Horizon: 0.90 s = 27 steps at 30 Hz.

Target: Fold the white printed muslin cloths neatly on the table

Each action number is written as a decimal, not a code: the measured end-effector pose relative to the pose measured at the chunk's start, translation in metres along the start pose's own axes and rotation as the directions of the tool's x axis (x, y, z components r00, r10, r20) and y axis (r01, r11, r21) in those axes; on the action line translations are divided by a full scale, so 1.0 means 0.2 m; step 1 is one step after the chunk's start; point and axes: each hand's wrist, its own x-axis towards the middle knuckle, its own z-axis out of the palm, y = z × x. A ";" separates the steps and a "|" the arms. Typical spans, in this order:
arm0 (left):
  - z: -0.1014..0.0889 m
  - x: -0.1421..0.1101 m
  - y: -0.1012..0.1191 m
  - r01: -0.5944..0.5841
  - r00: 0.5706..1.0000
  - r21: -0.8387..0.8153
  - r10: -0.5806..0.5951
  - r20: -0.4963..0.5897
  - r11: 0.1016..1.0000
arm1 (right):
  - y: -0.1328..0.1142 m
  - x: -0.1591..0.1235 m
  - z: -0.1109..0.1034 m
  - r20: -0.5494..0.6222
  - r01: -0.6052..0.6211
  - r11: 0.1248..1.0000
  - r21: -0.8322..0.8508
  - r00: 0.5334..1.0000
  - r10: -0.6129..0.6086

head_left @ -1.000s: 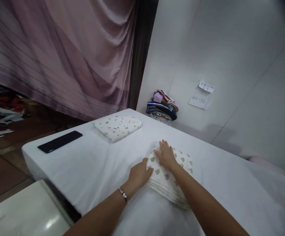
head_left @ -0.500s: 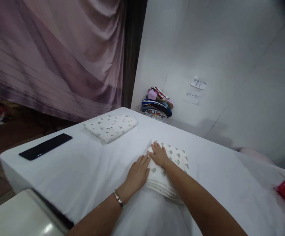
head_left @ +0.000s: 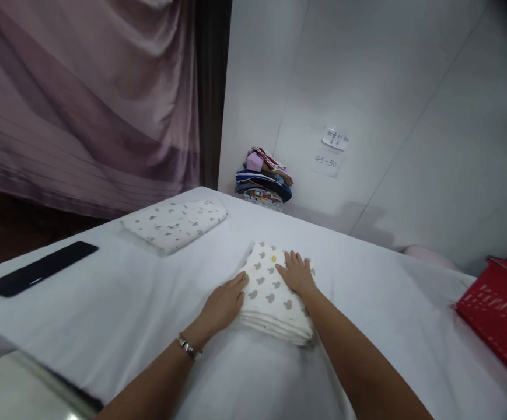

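A folded white cloth with a grey printed pattern lies in front of me, its layers stacked along the near edge. My left hand rests against its left side, fingers stretched over the edge. On its upper right part, my right hand lies flat with the fingers spread. Both hands are open and grip nothing. Farther left lies another folded white cloth with a small dark print, apart from my hands.
The white-covered table holds a long black flat object on the left. A pile of folded fabrics stands by the wall. A red basket is at the right, and a pink curtain hangs at the left.
My right hand has slid from the cloth's left part to its right side, while my left hand stays at the left edge. The view has turned right, showing more of the red basket.
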 end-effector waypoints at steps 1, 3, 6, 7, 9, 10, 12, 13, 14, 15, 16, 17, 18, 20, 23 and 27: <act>0.00 0.00 0.00 0.006 1.000 -0.002 -0.006 -0.006 1.000 | 0.00 0.00 -0.01 0.002 0.001 1.000 0.011 1.000 -0.002; 0.00 0.01 0.01 0.050 0.998 -0.012 -0.051 -0.041 0.999 | 0.00 0.02 -0.04 0.017 0.004 0.999 0.038 1.000 -0.005; 0.00 0.02 0.01 0.173 0.978 -0.059 -0.179 -0.107 0.983 | 0.05 0.05 -0.12 0.089 0.017 0.995 0.101 0.996 -0.026; 0.00 0.02 0.01 0.221 0.968 -0.082 -0.229 -0.101 0.972 | 0.09 0.07 -0.14 0.109 0.015 0.993 0.119 0.994 -0.028; -0.02 0.02 0.00 0.315 0.946 -0.119 -0.322 -0.043 0.941 | 0.15 0.10 -0.17 0.139 -0.002 0.989 0.145 0.990 -0.019; -0.02 0.02 -0.01 0.354 0.934 -0.126 -0.358 -0.004 0.927 | 0.19 0.11 -0.19 0.146 -0.014 0.988 0.152 0.989 -0.008; -0.04 0.02 -0.02 0.381 0.925 -0.121 -0.378 0.048 0.917 | 0.25 0.12 -0.20 0.162 -0.033 0.984 0.173 0.987 0.005; -0.05 0.04 -0.03 0.364 0.931 -0.111 -0.360 0.059 0.925 | 0.28 0.12 -0.20 0.166 -0.042 0.982 0.186 0.986 0.011; -0.07 0.06 -0.04 0.336 0.942 -0.093 -0.331 0.061 0.937 | 0.31 0.11 -0.20 0.169 -0.055 0.978 0.201 0.985 0.020; -0.09 0.10 -0.05 0.295 0.955 -0.062 -0.293 0.050 0.953 | 0.34 0.10 -0.21 0.174 -0.072 0.973 0.218 0.984 0.034; -0.12 0.16 -0.06 0.254 0.967 -0.024 -0.253 0.031 0.967 | 0.37 0.08 -0.21 0.185 -0.096 0.967 0.236 0.981 0.052; -0.15 0.23 -0.07 0.216 0.976 0.028 -0.217 0.002 0.976 | 0.39 0.05 -0.22 0.203 -0.124 0.958 0.257 0.977 0.072; -0.18 0.31 -0.08 0.175 0.984 0.090 -0.173 -0.036 0.980 | 0.42 0.01 -0.22 0.225 -0.156 0.947 0.280 0.970 0.093; -0.22 0.48 -0.07 0.145 0.988 0.111 -0.137 -0.071 0.983 | 0.47 -0.09 -0.22 0.274 -0.216 0.919 0.331 0.953 0.126; -0.22 0.68 -0.04 0.143 0.987 0.109 -0.134 -0.086 0.984 | 0.49 -0.26 -0.20 0.295 -0.283 0.877 0.388 0.940 0.173; -0.13 0.73 0.01 0.144 0.984 0.116 -0.131 -0.117 0.983 | 0.46 -0.41 -0.15 0.237 -0.328 0.842 0.428 0.940 0.245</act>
